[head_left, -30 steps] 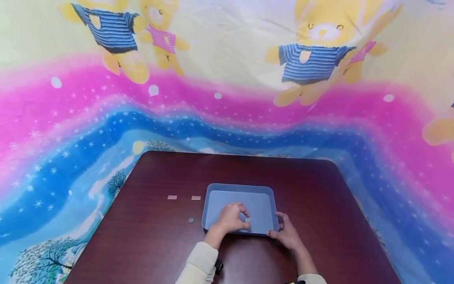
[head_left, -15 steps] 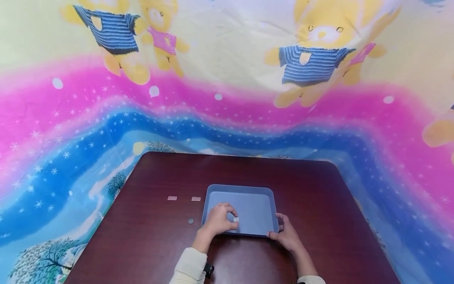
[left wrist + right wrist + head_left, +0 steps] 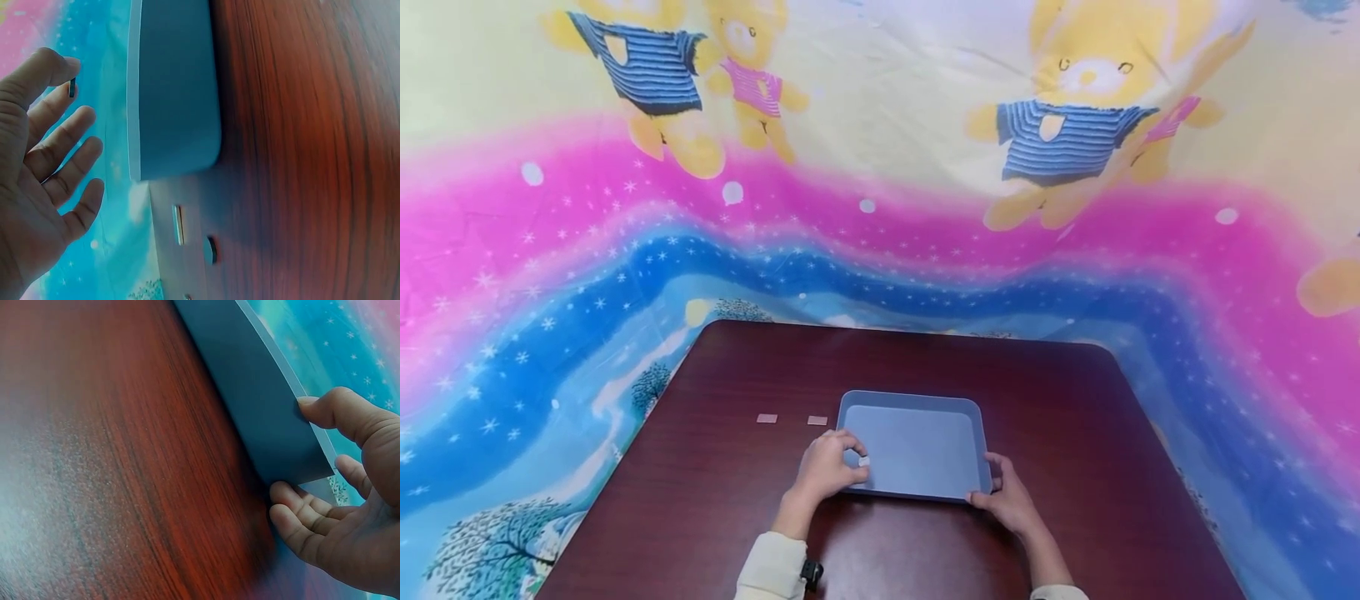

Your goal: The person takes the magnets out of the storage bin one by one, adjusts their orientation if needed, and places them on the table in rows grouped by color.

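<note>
My left hand [image 3: 826, 468] is over the left end of a blue-grey tray [image 3: 917, 446]. Its thumb and index finger pinch a small thin flat piece [image 3: 864, 462], pale in the head view and dark on edge in the left wrist view [image 3: 72, 87]. The other fingers are spread loosely. At the tray's near right corner, my right hand [image 3: 1011, 496] grips the wall, thumb on the near side and fingers round the corner. A small round disc [image 3: 210, 250] lies left of the tray; the left hand hides it in the head view.
Two small pinkish rectangular pieces [image 3: 817, 421] [image 3: 767, 418] lie on the dark red-brown table [image 3: 715, 500], left of the tray. Behind the table hangs a printed cloth [image 3: 880, 242] with bears.
My left hand has moved left across the tray with the small flat piece, and now covers the round disc in the head view. The right hand stays at the tray's corner.
</note>
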A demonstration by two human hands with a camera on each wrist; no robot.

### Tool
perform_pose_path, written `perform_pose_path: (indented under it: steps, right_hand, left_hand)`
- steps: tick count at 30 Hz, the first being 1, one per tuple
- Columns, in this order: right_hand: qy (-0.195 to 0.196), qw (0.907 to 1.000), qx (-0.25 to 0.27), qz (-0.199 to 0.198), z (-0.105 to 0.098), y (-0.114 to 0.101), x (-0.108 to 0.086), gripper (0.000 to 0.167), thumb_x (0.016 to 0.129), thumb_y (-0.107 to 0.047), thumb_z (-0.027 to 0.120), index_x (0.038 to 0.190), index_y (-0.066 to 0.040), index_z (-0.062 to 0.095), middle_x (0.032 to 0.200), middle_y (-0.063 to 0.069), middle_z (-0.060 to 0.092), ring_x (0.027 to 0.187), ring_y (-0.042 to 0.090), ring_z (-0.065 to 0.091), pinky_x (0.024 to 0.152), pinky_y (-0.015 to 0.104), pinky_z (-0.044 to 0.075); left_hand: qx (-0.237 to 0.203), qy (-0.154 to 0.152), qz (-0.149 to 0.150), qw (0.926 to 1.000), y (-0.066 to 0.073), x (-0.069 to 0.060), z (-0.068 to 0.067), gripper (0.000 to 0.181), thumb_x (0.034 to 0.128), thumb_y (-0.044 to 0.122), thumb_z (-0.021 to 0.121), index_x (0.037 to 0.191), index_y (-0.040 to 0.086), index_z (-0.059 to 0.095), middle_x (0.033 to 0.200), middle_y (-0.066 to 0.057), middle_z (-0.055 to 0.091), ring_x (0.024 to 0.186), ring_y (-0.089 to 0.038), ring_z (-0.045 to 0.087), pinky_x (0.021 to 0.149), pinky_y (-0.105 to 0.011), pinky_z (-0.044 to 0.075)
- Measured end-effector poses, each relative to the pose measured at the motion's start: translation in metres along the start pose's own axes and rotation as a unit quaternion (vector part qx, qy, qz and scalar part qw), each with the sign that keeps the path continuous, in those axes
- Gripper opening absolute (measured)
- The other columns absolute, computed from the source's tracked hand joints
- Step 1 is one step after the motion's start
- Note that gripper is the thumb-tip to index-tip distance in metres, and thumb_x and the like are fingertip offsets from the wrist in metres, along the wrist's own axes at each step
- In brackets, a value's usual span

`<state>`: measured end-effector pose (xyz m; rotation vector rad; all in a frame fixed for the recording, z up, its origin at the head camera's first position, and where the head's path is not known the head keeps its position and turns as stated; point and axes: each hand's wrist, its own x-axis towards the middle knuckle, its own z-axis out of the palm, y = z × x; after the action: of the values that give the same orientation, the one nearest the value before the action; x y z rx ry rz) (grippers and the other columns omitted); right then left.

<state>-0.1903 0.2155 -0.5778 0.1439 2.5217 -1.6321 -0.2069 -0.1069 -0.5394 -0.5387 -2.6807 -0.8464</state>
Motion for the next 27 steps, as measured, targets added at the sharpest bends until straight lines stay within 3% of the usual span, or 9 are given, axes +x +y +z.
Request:
perform_pose_path:
  steps: [9,18,27]
  right_hand:
    - [0.001,0.9997,0.0,-0.023,-0.001,0.002,0.0,0.079,0.069,-0.007,0.078,0.134,-0.002,0.034,0.081,0.016,0.055,0.067,0.022,0.055,0.056,0.033,0.046]
    - [0.0,1.0,0.002,0.0,0.001,-0.001,0.0,0.079,0.069,-0.005,0.079,0.135,-0.005,0.035,0.084,0.015,0.056,0.071,0.022,0.055,0.059,0.034,0.046]
    - [0.001,1.0,0.004,-0.001,0.001,-0.001,-0.001,0.079,0.068,-0.005,0.079,0.135,-0.005,0.035,0.083,0.015,0.055,0.07,0.022,0.055,0.058,0.034,0.046]
  left_hand:
    - [0.032,0.019,-0.023,0.9991,-0.02,-0.009,-0.009,0.016,0.0603,0.03,0.076,0.072,0.025,0.066,0.078,0.013,0.058,0.074,-0.01,0.052,0.061,-0.028,0.043]
    - [0.025,0.038,-0.088,0.9951,-0.042,-0.023,-0.021,0.016,0.06,0.026,0.076,0.074,0.025,0.068,0.082,0.014,0.059,0.074,-0.012,0.054,0.064,-0.033,0.044]
    - [0.037,0.047,-0.116,0.9914,-0.058,-0.034,-0.031,0.017,0.0589,0.024,0.077,0.073,0.024,0.067,0.084,0.01,0.06,0.075,-0.016,0.056,0.064,-0.036,0.046]
